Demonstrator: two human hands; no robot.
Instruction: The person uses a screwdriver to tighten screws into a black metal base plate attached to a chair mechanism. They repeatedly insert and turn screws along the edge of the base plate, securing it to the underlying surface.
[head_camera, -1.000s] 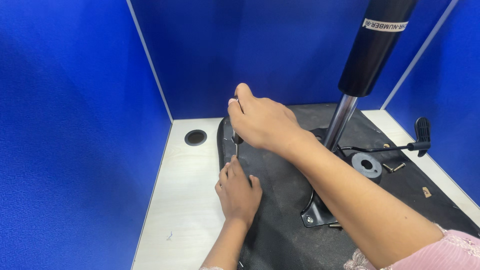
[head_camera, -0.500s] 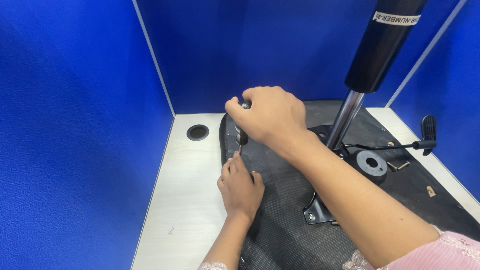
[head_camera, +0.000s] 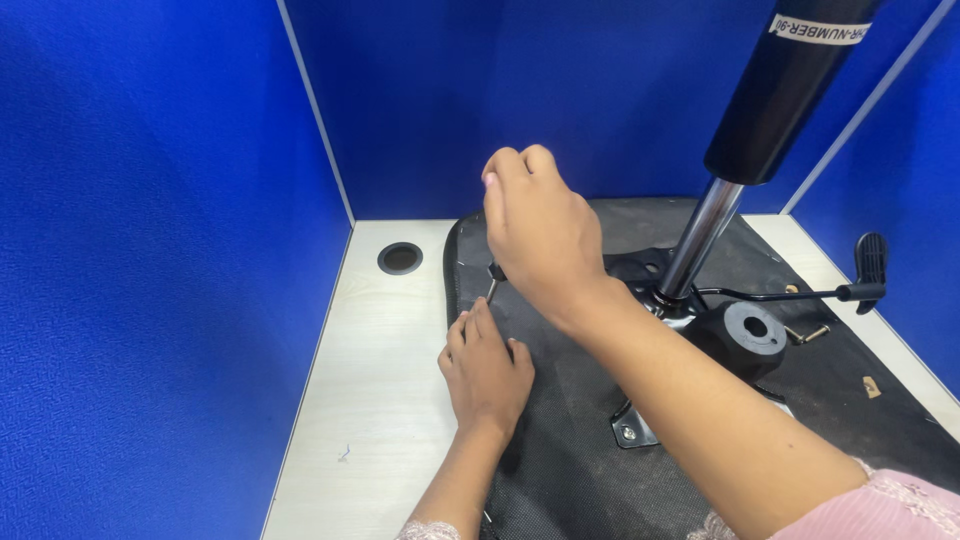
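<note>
An upturned black chair seat (head_camera: 560, 440) lies on the pale desk (head_camera: 380, 400). My right hand (head_camera: 540, 235) is closed around the handle of a screwdriver whose thin metal shaft (head_camera: 492, 285) points down at the seat's left edge. Just below it my left hand (head_camera: 485, 370) rests flat on the seat, its fingertips touching the shaft's tip. The screwdriver handle is hidden inside my fist.
A black gas cylinder (head_camera: 785, 85) on a chrome rod (head_camera: 700, 240) rises from the metal seat mechanism (head_camera: 700, 330). A lever with a black knob (head_camera: 872, 265) sticks out to the right. A round cable hole (head_camera: 400, 258) sits in the desk. Blue partition walls (head_camera: 150, 250) enclose three sides.
My right hand has turned on the screwdriver, knuckles rotating upward. My left hand has stayed at the tip.
</note>
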